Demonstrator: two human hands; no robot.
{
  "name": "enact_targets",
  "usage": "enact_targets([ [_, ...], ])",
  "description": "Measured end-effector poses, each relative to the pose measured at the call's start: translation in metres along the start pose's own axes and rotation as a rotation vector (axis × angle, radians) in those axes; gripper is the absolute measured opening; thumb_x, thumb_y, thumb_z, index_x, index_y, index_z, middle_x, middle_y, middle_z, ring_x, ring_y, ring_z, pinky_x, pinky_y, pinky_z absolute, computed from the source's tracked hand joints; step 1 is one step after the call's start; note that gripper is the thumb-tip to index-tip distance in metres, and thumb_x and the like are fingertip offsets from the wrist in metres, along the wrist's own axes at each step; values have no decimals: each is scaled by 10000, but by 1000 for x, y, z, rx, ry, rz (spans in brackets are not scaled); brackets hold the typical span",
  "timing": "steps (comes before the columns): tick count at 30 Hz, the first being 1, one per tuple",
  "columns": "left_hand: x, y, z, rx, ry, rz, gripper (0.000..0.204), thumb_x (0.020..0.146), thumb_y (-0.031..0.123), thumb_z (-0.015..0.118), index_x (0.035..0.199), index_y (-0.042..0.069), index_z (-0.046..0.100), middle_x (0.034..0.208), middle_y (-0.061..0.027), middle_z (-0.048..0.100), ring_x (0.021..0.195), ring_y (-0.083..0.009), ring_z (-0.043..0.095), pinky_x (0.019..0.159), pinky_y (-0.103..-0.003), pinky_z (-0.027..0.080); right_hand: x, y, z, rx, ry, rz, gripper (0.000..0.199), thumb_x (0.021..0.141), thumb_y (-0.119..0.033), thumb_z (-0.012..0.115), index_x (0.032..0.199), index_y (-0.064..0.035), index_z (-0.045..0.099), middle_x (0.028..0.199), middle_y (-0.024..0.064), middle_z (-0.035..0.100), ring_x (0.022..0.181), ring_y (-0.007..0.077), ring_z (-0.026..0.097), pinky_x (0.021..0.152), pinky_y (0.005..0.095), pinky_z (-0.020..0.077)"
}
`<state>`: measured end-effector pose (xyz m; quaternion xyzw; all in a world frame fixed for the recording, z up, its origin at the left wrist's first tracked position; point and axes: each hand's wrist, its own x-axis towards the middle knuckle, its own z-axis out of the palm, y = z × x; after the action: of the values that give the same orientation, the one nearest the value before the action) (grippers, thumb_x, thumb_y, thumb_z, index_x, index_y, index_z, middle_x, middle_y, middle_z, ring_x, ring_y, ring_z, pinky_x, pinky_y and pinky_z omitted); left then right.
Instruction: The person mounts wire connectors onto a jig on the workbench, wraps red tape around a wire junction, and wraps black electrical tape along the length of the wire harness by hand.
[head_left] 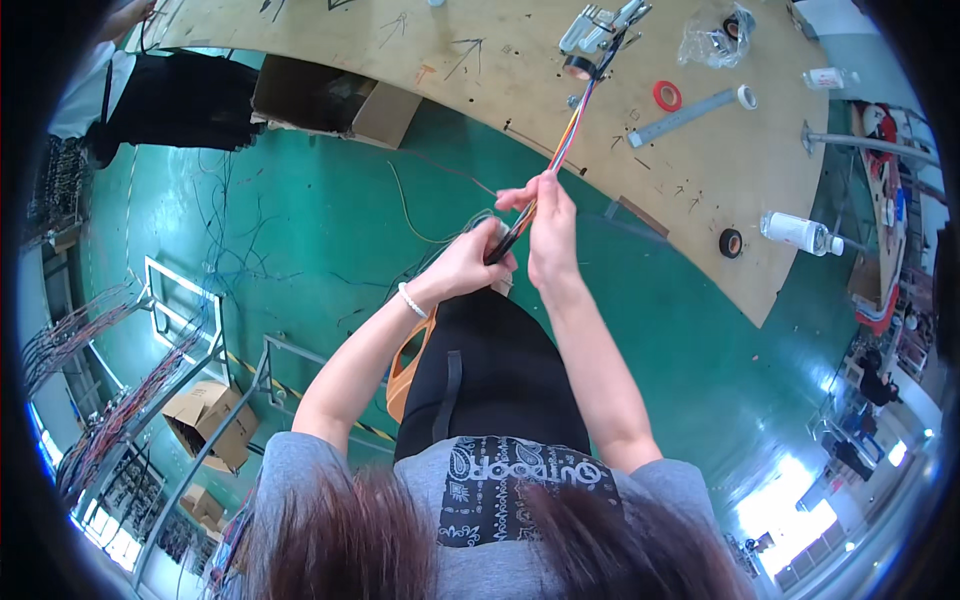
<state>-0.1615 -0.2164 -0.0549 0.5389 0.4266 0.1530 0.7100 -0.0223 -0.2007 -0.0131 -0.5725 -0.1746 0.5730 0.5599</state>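
A bundle of thin coloured wires, orange, pink, white and blue among them, runs from a metal clamp-like fixture on the table down to my hands. My left hand, with a white bracelet at the wrist, is closed round the bundle's lower, black-covered part in front of my lap. Just above it and to the right, my right hand has its fingers around the wires. Loose wire ends trail behind my left hand. A black tape roll sits against the fixture.
On the wooden table lie a red tape roll, a ruler, a white roll, a black tape roll and a bottle. Cardboard box under the far edge. A person stands far left.
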Motion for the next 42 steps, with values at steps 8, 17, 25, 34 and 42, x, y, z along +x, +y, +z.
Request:
enact_targets([
  [8,-107,-93,-2,150,-14,-109,150,826,71,682,880,-2,564,775,-106,650,717,-183,633,697,-329,507,-8,-104,-29,386,-370,394,263,1057,-286,387,907,-101,498,595,-84,366,574,77,499,775,377,540],
  [17,-374,-167,41,51,375,-467,132,881,93,655,953,1,595,723,-15,574,684,-88,546,636,-266,465,-10,-29,-33,238,-227,218,277,1051,-287,398,936,-64,514,652,-18,469,638,154,599,708,382,576],
  [25,-442,-104,124,-44,567,-1103,222,877,199,658,960,4,591,834,-165,657,761,-331,644,660,-422,494,-13,16,-34,167,-132,120,297,1042,-313,407,942,-59,525,707,51,578,705,271,695,652,415,617],
  [34,-410,-129,102,152,565,-939,228,879,195,653,986,4,588,843,-166,655,773,-330,642,670,-421,495,-106,51,-17,359,-223,332,339,1047,-345,378,1112,-51,532,840,83,605,804,212,667,745,389,569],
  [42,-396,-140,89,357,530,-821,236,881,190,647,1012,4,584,852,-167,654,785,-329,640,679,-421,495,-89,54,-32,234,-276,2,358,1035,-332,449,1074,9,551,713,5,518,637,104,530,695,328,542],
])
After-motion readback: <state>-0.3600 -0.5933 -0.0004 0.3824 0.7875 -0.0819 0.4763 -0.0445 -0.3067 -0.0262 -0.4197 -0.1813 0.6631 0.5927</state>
